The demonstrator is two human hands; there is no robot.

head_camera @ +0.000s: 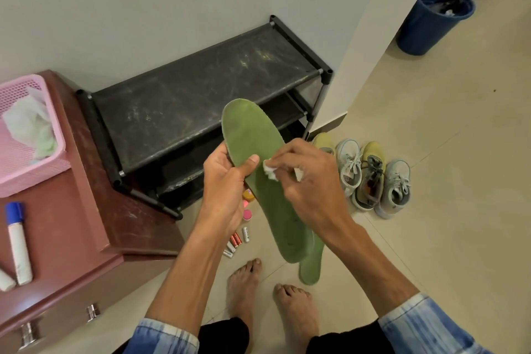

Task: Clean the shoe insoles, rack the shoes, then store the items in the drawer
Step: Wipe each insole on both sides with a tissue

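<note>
1. Tiled floor (448,181): carries everything not yet put away, within reach of the standing, barefoot person.
2. Black shoe rack (201,89): set against the wall; its dusty top shelf is bare, so racking is judged not yet begun.
3. Reddish-brown drawer cabinet (94,210): stands just beside the rack; a pink basket (17,169) holding crumpled cloths and a blue-capped marker (17,241) rest on its top, and the drawer with metal knobs appears closed.
4. Blue bin (431,20): stands well apart, near the far wall.
5. Four shoes (370,175): lined up side by side on the floor near the rack's foot.
6. Green insole (258,135): held in mid-air, tilted face-up toward the camera to expose its surface for wiping; a second green insole (311,267) shows behind its heel.
7. Left hand (224,181): fingers clasped around the insole's edge, thumb pressed on its face to steady it.
8. Right hand (310,181): fingers pinching a small white wipe (270,171) against the insole.
9. Batteries (237,240) and small coloured containers (247,214): scattered on the floor below the hands, presumably awaiting the drawer.
</note>
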